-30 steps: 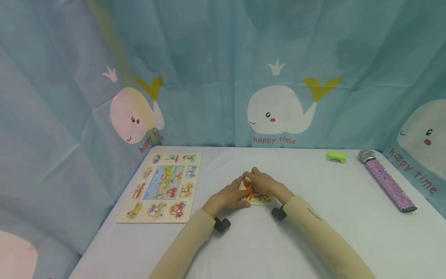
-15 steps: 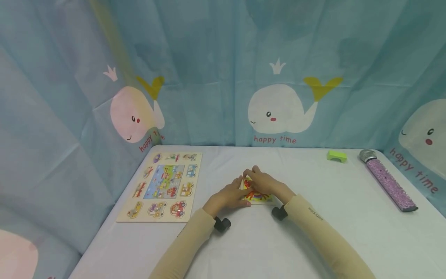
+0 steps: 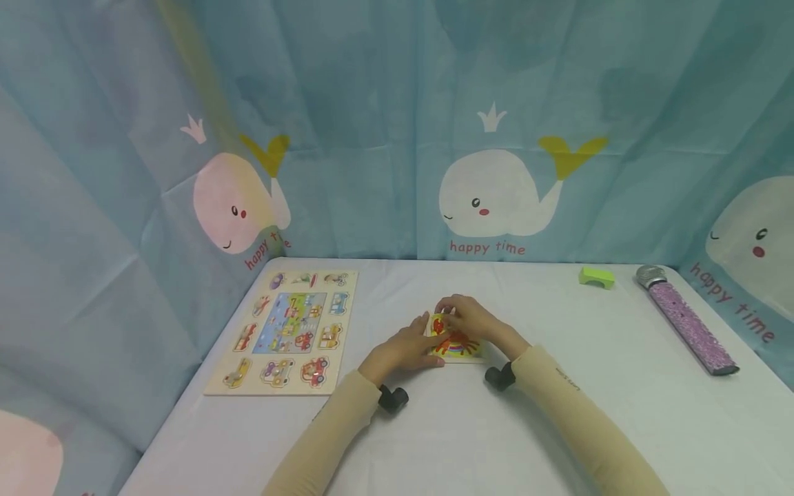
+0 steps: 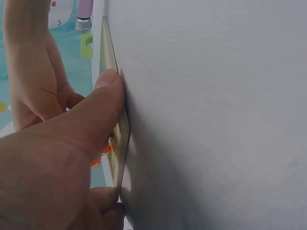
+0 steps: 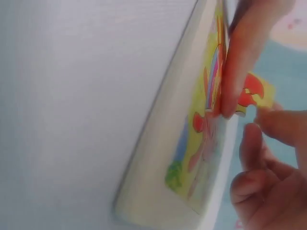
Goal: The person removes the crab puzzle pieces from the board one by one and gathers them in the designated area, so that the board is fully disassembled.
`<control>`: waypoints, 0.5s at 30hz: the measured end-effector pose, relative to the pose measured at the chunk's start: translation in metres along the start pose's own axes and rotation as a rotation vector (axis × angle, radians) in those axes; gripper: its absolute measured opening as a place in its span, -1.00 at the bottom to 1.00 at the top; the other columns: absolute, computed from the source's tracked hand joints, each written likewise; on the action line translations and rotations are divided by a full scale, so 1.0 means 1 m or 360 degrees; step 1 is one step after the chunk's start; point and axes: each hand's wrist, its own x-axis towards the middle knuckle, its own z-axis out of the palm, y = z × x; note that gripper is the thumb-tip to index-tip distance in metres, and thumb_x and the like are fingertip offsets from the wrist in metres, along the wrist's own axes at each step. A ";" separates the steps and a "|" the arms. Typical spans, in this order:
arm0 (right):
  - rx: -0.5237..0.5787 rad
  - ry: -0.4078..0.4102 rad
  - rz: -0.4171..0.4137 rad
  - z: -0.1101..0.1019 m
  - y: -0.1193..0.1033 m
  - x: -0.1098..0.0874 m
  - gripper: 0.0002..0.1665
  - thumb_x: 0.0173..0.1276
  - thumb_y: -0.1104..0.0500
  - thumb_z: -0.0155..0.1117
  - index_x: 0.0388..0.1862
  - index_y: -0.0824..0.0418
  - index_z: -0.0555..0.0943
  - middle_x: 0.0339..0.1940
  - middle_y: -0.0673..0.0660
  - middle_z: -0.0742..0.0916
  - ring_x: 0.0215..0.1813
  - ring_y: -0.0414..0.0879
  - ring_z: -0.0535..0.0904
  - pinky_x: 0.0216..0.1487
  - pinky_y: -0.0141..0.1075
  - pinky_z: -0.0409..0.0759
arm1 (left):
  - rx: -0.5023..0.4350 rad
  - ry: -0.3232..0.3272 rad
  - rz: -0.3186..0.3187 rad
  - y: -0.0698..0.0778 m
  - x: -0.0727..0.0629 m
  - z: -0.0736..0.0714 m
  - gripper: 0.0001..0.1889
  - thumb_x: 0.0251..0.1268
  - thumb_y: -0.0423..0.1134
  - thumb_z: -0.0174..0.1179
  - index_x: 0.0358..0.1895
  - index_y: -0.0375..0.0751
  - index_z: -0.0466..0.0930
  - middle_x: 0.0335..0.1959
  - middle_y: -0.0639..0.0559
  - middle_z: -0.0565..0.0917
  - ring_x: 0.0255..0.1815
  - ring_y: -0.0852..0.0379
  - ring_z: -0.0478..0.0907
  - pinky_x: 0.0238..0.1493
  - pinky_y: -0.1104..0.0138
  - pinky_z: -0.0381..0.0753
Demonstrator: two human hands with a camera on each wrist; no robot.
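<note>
A small wooden jigsaw board [image 3: 457, 351] with a yellow, red and rainbow picture lies on the table in front of me. My left hand [image 3: 406, 349] holds it from the left side, its thumb [image 4: 108, 91] along the near edge and one finger [image 5: 237, 72] reaching over the picture. Between thumb and finger, my right hand [image 3: 474, 320] pinches a red and yellow puzzle piece [image 5: 256, 91] above the board's far side. In the left wrist view the board [image 4: 122, 148] shows edge-on, partly hidden by the thumb.
A larger wooden peg puzzle [image 3: 282, 337] with vehicle pieces lies at the left. Toward the back right are a green arch block [image 3: 597, 277] and a pink glittery microphone [image 3: 691, 324]. A blue whale-print curtain [image 3: 372, 138] hangs behind the white table [image 3: 446, 441].
My right hand has risen slightly from the far edge of the board and shifted a little right, its fingers changing pose. My left hand stays in place on the board.
</note>
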 end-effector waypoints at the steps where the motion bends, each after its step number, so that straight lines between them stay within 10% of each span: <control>1: 0.0029 0.0006 0.0000 -0.002 0.001 0.000 -0.82 0.31 0.25 0.15 -0.13 0.13 0.60 -0.26 0.08 0.65 -0.36 -0.17 0.48 -0.22 -0.32 0.55 | 0.0009 0.0003 0.0010 0.000 0.001 0.000 -0.37 0.23 0.20 0.02 0.38 0.27 0.14 0.49 -0.21 -0.14 0.49 -0.16 -0.10 0.33 -0.05 0.18; 15: 0.0354 0.0288 0.0687 -0.067 0.064 -0.044 -0.66 0.31 0.11 0.18 -0.04 0.30 0.60 -0.05 0.26 0.67 -0.16 0.00 0.54 -0.19 -0.27 0.52 | -0.0061 -0.0010 -0.0038 -0.001 0.003 0.005 -0.35 0.22 0.19 0.03 0.38 0.38 0.06 0.50 -0.17 -0.20 0.50 -0.13 -0.15 0.37 -0.03 0.10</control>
